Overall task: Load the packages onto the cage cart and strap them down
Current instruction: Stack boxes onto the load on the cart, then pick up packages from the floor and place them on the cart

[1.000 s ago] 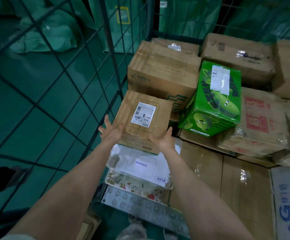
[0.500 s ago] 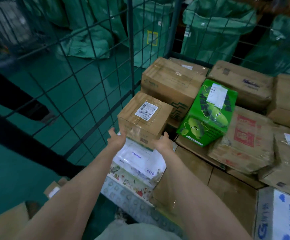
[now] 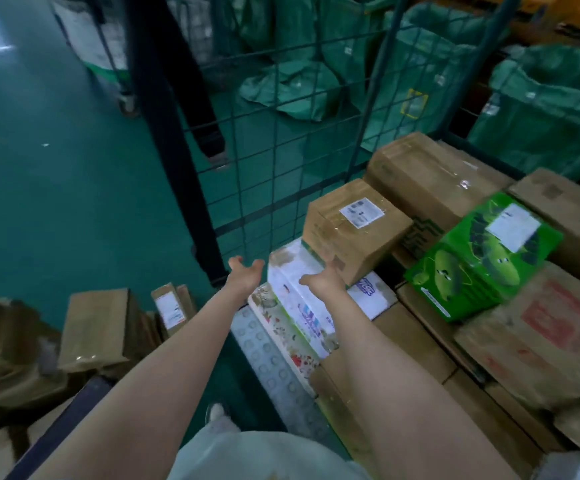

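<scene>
both hands reach forward, fingers spread and holding nothing; the left hand point(image 3: 245, 277) hangs palm-up over the near edge of the cage cart point(image 3: 281, 188), clear of every package; the right hand point(image 3: 323, 283) is the nearer to the small brown box point(image 3: 354, 233), its fingertips at the foot of the box's near-left face, though blur hides whether they touch; the box lies just ahead and to the right of both hands, label up, seated on a white printed package point(image 3: 302, 306) by the wire wall, a vertical edge turned toward the person; its top looks about square, so no long axis shows; behind it stands a larger brown carton point(image 3: 427, 174), to its right a green box point(image 3: 482, 258) tilted on flat cartons; this box appears loaded, and any last nudge would likely fall to the right hand, pushing away and rightward; more packages point(image 3: 98, 327) wait on the floor point(image 3: 56, 168) down to the left, on the left hand's side; a dark band point(image 3: 177, 150) hangs beside the wire, strap or post i cannot tell; strapping looks not yet begun; green sacks point(image 3: 541, 109) crowd beyond.
</scene>
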Demonstrator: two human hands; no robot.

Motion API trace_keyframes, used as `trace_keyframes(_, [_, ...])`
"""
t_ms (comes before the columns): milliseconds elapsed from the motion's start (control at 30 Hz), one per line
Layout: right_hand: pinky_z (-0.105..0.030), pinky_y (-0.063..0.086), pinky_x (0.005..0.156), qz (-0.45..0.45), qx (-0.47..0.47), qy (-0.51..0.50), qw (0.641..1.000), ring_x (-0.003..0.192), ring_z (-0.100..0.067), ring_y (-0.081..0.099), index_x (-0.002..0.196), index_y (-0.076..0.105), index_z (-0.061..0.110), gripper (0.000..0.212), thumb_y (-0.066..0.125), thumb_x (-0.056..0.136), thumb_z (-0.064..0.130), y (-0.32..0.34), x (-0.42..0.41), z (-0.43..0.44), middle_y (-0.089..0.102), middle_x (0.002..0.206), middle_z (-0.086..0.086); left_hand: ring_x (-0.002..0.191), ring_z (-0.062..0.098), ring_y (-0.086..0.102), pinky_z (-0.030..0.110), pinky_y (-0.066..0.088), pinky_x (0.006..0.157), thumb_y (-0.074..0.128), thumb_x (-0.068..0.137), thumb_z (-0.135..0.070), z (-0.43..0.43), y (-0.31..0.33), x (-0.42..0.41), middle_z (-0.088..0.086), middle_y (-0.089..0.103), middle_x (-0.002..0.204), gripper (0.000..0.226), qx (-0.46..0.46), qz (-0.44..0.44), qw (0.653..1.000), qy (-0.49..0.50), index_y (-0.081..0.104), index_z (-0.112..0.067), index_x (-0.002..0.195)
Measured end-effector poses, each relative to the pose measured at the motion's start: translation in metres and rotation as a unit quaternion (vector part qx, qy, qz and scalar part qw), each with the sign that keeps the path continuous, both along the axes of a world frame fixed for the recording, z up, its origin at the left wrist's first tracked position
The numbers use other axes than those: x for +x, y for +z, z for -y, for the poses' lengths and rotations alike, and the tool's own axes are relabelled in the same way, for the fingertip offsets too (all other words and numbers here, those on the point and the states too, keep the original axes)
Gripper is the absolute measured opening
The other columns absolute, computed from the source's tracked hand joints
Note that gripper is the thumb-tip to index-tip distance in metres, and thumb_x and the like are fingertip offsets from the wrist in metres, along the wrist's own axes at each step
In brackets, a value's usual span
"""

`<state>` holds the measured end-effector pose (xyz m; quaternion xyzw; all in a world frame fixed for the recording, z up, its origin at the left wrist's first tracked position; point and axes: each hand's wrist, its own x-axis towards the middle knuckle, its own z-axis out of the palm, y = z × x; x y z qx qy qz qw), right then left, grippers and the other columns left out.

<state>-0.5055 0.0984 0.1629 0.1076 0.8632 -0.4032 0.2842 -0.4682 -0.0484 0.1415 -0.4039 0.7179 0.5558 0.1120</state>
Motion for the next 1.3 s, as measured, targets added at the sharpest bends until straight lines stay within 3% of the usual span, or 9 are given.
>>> trace_keyframes(267, [-0.026,0.039,0.061,-0.003,0.024,0.146,0.989,0.101,-0.028,0.052,0.151,0.01,0.009,0.077,0.054,0.088,0.013,0.01,0.037,0.077,0.048,0.132,-0.015,0.127,0.034,0.038,0.041,0.032,0.106,0.043,0.098,-0.037,0.069,-0.002,0.07,0.017,0.035,0.141,0.061,-0.013,-0.004,0.991,0.135,0.017,-0.009,0.146])
trace_keyframes(433, [-0.029,0.041,0.09,0.001,0.063,0.25,0.966,0.124,-0.028,0.047,0.148,0.021,0.005,0.069,0.055,0.088,0.012,0.011,0.082,0.142,0.039,0.145,-0.013,0.127,0.034,0.04,0.037,0.032,0.105,0.046,0.098,-0.026,0.12,-0.002,0.129,0.018,0.037,0.141,0.058,0.007,-0.04,0.968,0.246,0.02,-0.001,0.144])
trace_keyframes(633, [-0.028,0.038,0.1,-0.006,0.056,0.358,0.932,0.132,-0.025,0.038,0.143,0.032,0.008,0.06,0.056,0.088,0.015,0.008,0.174,0.237,0.038,0.145,-0.011,0.123,0.036,0.047,0.045,0.042,0.102,0.052,0.094,-0.026,0.184,-0.008,0.228,0.022,0.043,0.137,0.055,0.036,-0.061,0.935,0.347,0.029,-0.001,0.138])
trace_keyframes(833, [-0.028,0.038,0.079,0.002,0.053,0.453,0.89,0.099,-0.025,0.049,0.133,0.044,0.006,0.046,0.051,0.089,0.016,0.006,0.261,0.299,0.054,0.116,-0.01,0.119,0.033,0.047,0.041,0.04,0.102,0.051,0.095,-0.034,0.237,-0.019,0.339,0.017,0.045,0.134,0.06,0.043,-0.039,0.91,0.411,0.025,-0.005,0.141])
trace_keyframes(967, [-0.033,0.041,0.092,0.023,0.054,0.485,0.872,0.124,-0.03,0.045,0.148,0.024,0.012,0.065,0.051,0.089,0.015,0.002,0.325,0.34,0.043,0.14,-0.011,0.086,0.024,0.049,0.032,0.04,0.073,0.044,0.097,-0.036,0.263,-0.022,0.417,0.009,0.051,0.108,0.053,0.042,-0.014,0.894,0.446,0.027,-0.01,0.14])
trace_keyframes(1033, [-0.036,0.037,0.102,0.038,0.048,0.516,0.855,0.132,-0.029,0.039,0.15,0.02,0.013,0.067,0.051,0.091,0.016,0.003,0.358,0.352,0.035,0.148,-0.01,0.091,0.024,0.048,0.036,0.039,0.077,0.047,0.094,-0.037,0.269,-0.026,0.451,0.01,0.051,0.112,0.042,0.039,-0.01,0.887,0.46,0.038,-0.013,0.127])
trace_keyframes(1133, [-0.037,0.036,0.103,0.05,0.048,0.566,0.822,0.135,-0.029,0.035,0.15,0.021,0.012,0.065,0.051,0.093,0.016,0.001,0.401,0.369,0.03,0.152,-0.009,0.091,0.025,0.05,0.041,0.043,0.084,0.049,0.09,-0.042,0.276,-0.031,0.496,0.007,0.051,0.092,0.036,0.038,0.008,0.871,0.49,0.042,-0.015,0.112])
trace_keyframes(1200, [-0.037,0.038,0.101,0.053,0.062,0.592,0.802,0.133,-0.03,0.037,0.148,0.026,0.009,0.061,0.051,0.093,0.014,-0.002,0.42,0.376,0.033,0.15,-0.011,0.094,0.027,0.049,0.037,0.04,0.081,0.044,0.096,-0.04,0.278,-0.035,0.518,0.008,0.051,0.106,0.048,0.057,0.01,0.856,0.513,0.033,-0.012,0.134])
trace_keyframes(1300, [-0.037,0.04,0.098,0.051,0.075,0.615,0.783,0.128,-0.03,0.041,0.144,0.032,0.007,0.052,0.048,0.095,0.012,-0.003,0.443,0.387,0.039,0.144,-0.012,0.1,0.027,0.049,0.033,0.038,0.079,0.043,0.097,-0.038,0.279,-0.04,0.547,0.01,0.046,0.122,0.056,0.061,0.024,0.845,0.53,0.025,-0.01,0.142])
